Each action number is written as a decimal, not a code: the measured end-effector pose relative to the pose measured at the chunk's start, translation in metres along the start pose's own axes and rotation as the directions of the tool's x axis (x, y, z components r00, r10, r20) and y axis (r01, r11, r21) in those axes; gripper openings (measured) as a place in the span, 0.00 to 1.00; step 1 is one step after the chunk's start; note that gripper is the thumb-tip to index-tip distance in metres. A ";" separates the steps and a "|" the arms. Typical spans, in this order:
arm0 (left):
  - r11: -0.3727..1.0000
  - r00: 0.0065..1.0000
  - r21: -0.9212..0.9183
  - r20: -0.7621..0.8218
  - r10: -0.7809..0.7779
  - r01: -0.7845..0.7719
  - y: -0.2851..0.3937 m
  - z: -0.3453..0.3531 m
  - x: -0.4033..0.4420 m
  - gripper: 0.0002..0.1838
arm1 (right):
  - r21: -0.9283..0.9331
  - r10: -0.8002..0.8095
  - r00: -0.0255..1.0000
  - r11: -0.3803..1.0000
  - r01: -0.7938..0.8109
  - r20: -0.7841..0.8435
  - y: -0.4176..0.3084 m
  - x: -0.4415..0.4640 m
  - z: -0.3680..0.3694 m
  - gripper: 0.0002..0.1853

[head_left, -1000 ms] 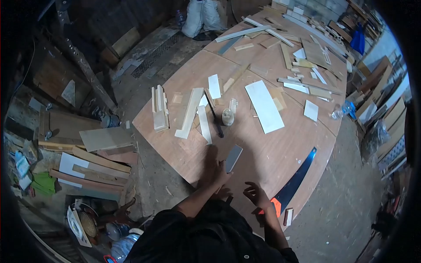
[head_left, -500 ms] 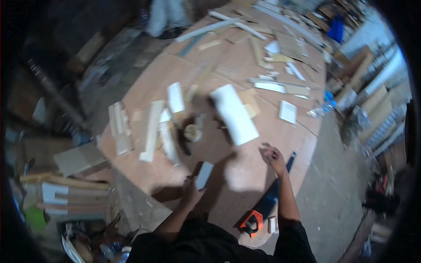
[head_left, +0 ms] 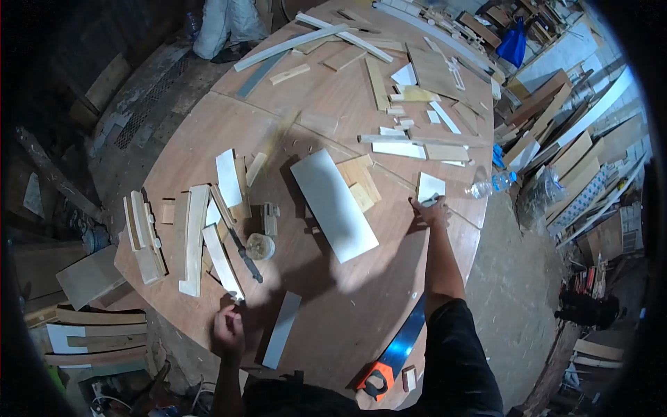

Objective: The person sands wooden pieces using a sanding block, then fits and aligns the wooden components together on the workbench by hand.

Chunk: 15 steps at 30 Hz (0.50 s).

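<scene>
Right hand [head_left: 433, 213] touches a white square [head_left: 431, 185] at three o'clock from a white board [head_left: 335, 206]; left hand [head_left: 229, 331] curls at seven, both grips unclear.

A broad reddish-brown wooden table [head_left: 385, 292] with a curved outline carries a wide white rectangular board [head_left: 333, 205], a narrow pale-grey rectangular strip [head_left: 282, 330], a small white square panel [head_left: 431, 186], an orange-handled saw with a dark blade [head_left: 401, 347] and, farther off, two long crossed wooden strips [head_left: 292, 47].
</scene>
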State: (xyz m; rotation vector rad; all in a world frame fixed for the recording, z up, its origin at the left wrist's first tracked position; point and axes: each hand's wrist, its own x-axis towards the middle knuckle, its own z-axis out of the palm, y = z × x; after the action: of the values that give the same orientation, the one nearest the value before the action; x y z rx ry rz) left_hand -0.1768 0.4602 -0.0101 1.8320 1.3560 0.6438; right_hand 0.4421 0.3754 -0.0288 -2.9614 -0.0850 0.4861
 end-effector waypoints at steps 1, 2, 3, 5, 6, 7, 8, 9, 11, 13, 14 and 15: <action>0.999 0.999 0.005 0.025 -0.039 0.039 -0.006 -0.006 -0.001 0.12 | -0.018 0.020 1.000 1.000 -0.020 0.005 -0.002 0.002 0.005 0.59; 0.999 0.999 0.005 0.022 -0.039 0.039 -0.010 -0.008 0.002 0.12 | -0.017 0.018 1.000 1.000 -0.018 0.005 -0.007 0.005 0.009 0.59; 1.000 1.000 -0.011 -0.009 -0.012 0.012 -0.014 -0.010 0.002 0.12 | -0.025 0.050 0.998 0.998 -0.051 -0.031 -0.008 0.007 0.014 0.59; 0.995 0.985 -0.007 -0.137 0.100 -0.102 -0.021 -0.007 0.005 0.11 | -0.044 0.092 0.994 0.994 -0.095 -0.063 -0.004 0.000 0.021 0.58; 0.995 0.988 -0.010 -0.125 0.094 -0.096 -0.021 -0.009 0.005 0.11 | 0.027 0.037 0.991 0.999 -0.034 -0.130 -0.005 -0.012 0.020 0.54; 0.994 0.993 -0.098 -0.100 -0.056 0.046 -0.020 -0.012 0.004 0.11 | 0.091 -0.013 0.979 0.995 0.032 -0.203 -0.005 -0.023 0.017 0.50; 0.965 0.977 -0.182 -0.062 -0.204 0.190 -0.017 -0.014 0.004 0.11 | 0.148 -0.061 0.958 0.983 0.106 -0.281 -0.002 -0.029 0.013 0.46; 0.947 0.973 -0.237 -0.020 -0.229 0.218 -0.010 -0.016 0.007 0.11 | 0.475 -0.227 0.946 0.823 0.313 -0.229 0.008 -0.024 0.021 0.47; 0.929 0.974 -0.317 -0.052 -0.219 0.191 -0.022 -0.013 0.015 0.12 | 0.942 -0.433 0.879 0.333 -0.052 0.201 0.031 -0.056 0.017 0.46; 0.908 0.976 -0.390 -0.079 -0.201 0.155 -0.023 -0.012 0.023 0.12 | 0.850 -0.756 0.616 -0.160 -0.502 0.222 0.002 -0.162 -0.032 0.48; 0.882 0.980 -0.449 -0.056 -0.191 0.146 -0.017 -0.011 0.030 0.13 | 0.780 -0.840 0.517 -0.207 -0.590 0.168 0.008 -0.187 -0.028 0.51; 0.851 0.983 -0.507 -0.036 -0.180 0.137 -0.011 -0.009 0.036 0.14 | 0.697 -0.903 0.399 -0.182 -0.693 0.161 0.012 -0.208 -0.021 0.53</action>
State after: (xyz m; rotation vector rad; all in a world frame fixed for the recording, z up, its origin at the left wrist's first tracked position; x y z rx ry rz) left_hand -0.1789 0.4983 -0.0152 1.2709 1.2291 0.8961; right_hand 0.2525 0.3443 0.0544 -0.4591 -0.1475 1.2750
